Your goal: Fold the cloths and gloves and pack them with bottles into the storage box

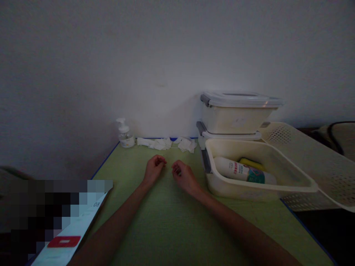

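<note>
My left hand [155, 169] is over the middle of the green table [166, 225], its fingers curled in toward the thumb. Facing it across a small gap, my right hand [183, 176] has its fingers bent and closed as well. Whatever the fingers hold, if anything, is too small or hidden to make out. Just beyond the hands, crumpled white tissues [162, 143] lie along the table's back edge, with another white tissue bunch [186, 144] to their right.
A pump bottle [127, 136] stands at the back left. On the right, a cream basin [266, 190] holds a white bottle [226, 167] and a yellow sponge [252, 163]. Behind it are stacked lidded boxes [233, 119] and a perforated basket [307, 151]. A lit screen [70, 225] is at lower left.
</note>
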Demonstrator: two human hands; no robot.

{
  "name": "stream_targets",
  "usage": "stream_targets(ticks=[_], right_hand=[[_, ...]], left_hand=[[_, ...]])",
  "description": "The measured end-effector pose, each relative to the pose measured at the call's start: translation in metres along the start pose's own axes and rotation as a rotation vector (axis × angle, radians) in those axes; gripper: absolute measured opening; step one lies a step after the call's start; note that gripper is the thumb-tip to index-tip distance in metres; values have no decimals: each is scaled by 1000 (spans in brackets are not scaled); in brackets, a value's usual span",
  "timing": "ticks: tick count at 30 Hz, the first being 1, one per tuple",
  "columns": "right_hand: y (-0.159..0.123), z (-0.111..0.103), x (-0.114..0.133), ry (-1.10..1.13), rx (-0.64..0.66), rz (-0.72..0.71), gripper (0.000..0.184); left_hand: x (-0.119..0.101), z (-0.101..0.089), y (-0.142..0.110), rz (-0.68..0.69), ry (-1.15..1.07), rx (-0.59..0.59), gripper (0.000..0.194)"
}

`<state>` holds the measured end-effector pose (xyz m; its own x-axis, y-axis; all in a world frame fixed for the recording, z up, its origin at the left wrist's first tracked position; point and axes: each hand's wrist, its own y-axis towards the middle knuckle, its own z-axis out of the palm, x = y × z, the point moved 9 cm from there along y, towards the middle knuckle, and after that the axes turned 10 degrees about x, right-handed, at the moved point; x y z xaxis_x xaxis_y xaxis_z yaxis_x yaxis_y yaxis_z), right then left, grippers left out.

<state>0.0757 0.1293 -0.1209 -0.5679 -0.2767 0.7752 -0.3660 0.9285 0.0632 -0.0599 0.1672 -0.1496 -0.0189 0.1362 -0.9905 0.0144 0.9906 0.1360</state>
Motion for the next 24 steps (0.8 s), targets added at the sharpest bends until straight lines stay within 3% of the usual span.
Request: stream_targets(ticks=[6, 11, 14, 17, 21, 24], right_hand=[[56, -37, -14, -192, -308, 234, 26], [63, -55, -44, -202, -365, 371, 26], [62, -67, -47, -161, -432, 386, 32], [62, -83, -29, -99, -554, 350, 31], [61, -95, 17, 8, -678, 183, 18], [55, -94, 52, 94, -718, 33, 13]], left_hand=[[1, -2, 1, 7, -14, -9, 9], [2, -2, 2, 15, -19, -7, 12], [2, -2, 3, 20, -31, -2, 14], [3, 0, 2, 24, -46, 1, 15], [2, 0, 2, 27, -72, -2, 15], [0, -1, 0, 31, -95, -9, 30]])
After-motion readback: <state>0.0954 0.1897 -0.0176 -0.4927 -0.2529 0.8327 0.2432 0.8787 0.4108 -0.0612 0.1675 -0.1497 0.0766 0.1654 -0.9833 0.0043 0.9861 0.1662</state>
